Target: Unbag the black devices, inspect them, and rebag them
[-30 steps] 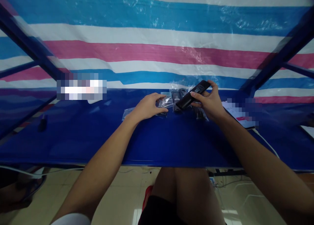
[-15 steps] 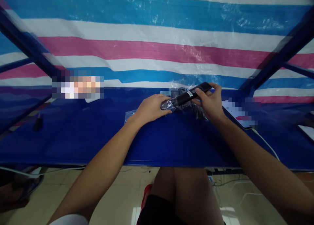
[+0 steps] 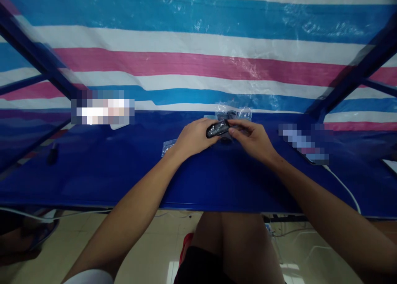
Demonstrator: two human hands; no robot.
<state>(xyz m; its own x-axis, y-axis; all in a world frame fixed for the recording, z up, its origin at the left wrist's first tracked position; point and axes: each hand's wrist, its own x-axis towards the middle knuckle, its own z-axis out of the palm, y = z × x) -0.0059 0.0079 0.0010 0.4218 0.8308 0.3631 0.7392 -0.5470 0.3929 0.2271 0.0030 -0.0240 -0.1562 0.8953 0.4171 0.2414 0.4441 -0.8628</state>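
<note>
The blue worktop is stretching across in front of the seated person, whose knees are showing below its edge. Over it, the left hand is curling round a black device in a clear bag; the right hand is bringing thumb and fingertips almost together at the device's right end. Unlike a moment ago, the device is no longer sticking out long towards the right hand — it is apparently sitting mostly inside the plastic now, so the bag is looking nearly filled. A small packet is peeping out beyond the left forearm, and other bags are lying just behind the hands. Farther back, a striped sheet is hanging.

The left hand is hiding the device's left end; whether the right fingertips are gripping film or device, I cannot tell. Blocky blur is masking a flat slab on the right.
</note>
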